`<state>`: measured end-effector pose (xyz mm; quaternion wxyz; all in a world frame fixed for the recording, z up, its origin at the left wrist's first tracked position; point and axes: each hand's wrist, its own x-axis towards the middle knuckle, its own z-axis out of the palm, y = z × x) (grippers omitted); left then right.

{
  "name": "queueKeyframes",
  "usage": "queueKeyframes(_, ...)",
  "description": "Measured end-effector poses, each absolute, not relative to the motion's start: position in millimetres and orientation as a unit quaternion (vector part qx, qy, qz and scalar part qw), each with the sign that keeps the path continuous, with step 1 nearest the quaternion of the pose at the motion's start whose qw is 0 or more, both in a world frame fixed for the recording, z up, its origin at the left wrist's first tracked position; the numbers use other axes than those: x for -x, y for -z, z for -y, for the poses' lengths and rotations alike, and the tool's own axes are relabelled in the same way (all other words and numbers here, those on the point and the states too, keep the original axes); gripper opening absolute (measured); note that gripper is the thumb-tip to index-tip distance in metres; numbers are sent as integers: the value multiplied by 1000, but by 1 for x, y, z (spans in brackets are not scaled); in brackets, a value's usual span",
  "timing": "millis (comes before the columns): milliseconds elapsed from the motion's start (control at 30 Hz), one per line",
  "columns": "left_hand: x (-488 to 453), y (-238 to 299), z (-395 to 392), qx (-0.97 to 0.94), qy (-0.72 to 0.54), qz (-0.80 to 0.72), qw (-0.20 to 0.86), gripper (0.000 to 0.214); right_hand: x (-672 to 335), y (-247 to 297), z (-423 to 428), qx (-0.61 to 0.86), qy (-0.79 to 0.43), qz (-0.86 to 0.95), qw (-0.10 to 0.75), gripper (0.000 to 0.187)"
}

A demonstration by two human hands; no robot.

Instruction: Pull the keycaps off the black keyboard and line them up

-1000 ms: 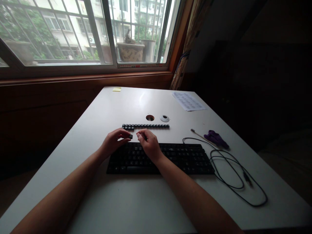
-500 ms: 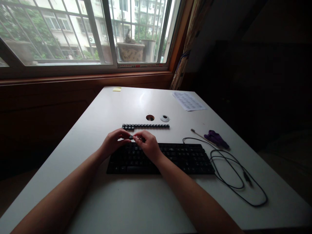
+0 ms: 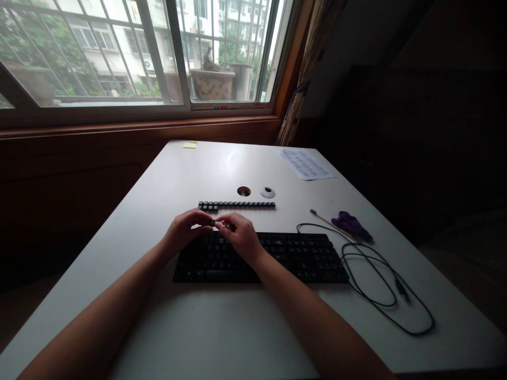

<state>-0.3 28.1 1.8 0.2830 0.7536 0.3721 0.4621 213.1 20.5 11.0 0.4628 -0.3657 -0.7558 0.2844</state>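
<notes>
Between thumb and forefinger, my left hand [image 3: 187, 228] pinches a small black keycap [image 3: 213, 222] above the top edge of a black keyboard [image 3: 301, 256]. My right hand [image 3: 241, 235] is closed in a pinch right beside the keycap, its fingertips at the cap's right side. A small pale bit shows at those fingertips, too small to name. Just beyond both hands lies a long row of loose black keycaps [image 3: 237, 204], with a short second row at its left end. Part of the keyboard's upper left is hidden under my hands.
Right of the keyboard lie its coiled cable [image 3: 374, 303], a purple cloth [image 3: 351, 226] and a thin brush-like stick [image 3: 327, 218]. Behind the keycaps are a round hole [image 3: 244, 191] in the white table [image 3: 178, 327] and a grey ring cover [image 3: 268, 192]. Printed paper [image 3: 307, 164] and a yellow note [image 3: 190, 144] lie farther back.
The keycap has turned slightly between my fingertips, and my right fingertips have shifted a little against it. Both arms and everything on the table stay in place.
</notes>
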Motion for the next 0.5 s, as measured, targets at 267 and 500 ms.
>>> queueKeyframes(267,3,6,-31,-737,-465,-398,286,25,-213,-10,-21,363,-288,754,466,15)
queueKeyframes(500,1,2,-29,-741,-468,-377,300,22,-213,-10,-21,369,-282,756,461,16)
